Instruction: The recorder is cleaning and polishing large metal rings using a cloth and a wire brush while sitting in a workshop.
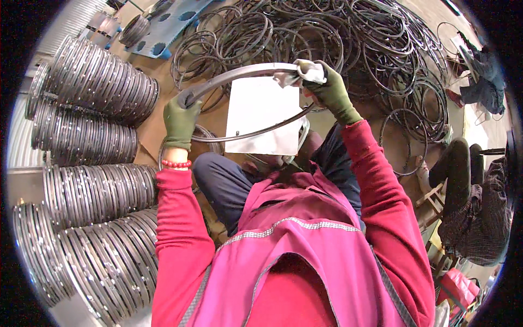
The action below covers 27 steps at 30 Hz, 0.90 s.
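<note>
Both of my hands wear green gloves and hold a dark grey hoop up in front of me. My left hand is closed round its left side. At the right side, my right hand presses a crumpled whitish cloth against the hoop, fingers closed over it. The hoop's far arc looks broad and its near arc thin, so it seems tilted. Below it lies a white flat sheet or board in front of my bent knees.
Tall stacks of similar hoops line the left side. A tangled heap of loose dark hoops spreads across the far side. Beyond the stacks lies a blue pallet. Another person sits on the right, near a wooden stool.
</note>
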Each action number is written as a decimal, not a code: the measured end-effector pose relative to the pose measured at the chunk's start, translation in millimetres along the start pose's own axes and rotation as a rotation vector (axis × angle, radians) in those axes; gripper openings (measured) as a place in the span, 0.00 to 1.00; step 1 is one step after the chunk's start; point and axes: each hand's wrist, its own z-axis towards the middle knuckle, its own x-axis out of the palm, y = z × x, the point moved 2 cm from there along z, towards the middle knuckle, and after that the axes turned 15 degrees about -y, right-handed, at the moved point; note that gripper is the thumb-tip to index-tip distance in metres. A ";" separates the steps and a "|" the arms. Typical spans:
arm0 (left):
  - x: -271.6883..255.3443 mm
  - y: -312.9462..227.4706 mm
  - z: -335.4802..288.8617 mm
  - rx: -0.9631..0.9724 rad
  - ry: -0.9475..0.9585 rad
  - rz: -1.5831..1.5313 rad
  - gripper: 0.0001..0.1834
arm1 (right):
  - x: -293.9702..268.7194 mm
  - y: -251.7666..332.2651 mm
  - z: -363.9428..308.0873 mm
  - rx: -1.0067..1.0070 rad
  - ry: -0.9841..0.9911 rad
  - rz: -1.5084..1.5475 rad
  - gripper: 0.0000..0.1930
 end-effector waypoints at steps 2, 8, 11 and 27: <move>-1.3 -0.8 2.9 -0.087 -0.021 -0.019 0.16 | -2.0 -6.4 -1.1 0.031 0.016 -0.009 0.20; 2.9 -39.6 15.3 -0.041 0.141 -0.427 0.28 | -17.0 24.9 7.8 -0.116 0.070 -0.187 0.18; 14.4 -76.7 20.8 0.274 0.249 -0.213 0.34 | -18.4 33.9 11.1 -0.226 0.046 -0.262 0.19; -2.7 13.2 11.4 -0.170 0.114 -0.213 0.15 | -8.7 -31.5 -2.3 0.133 0.063 -0.001 0.21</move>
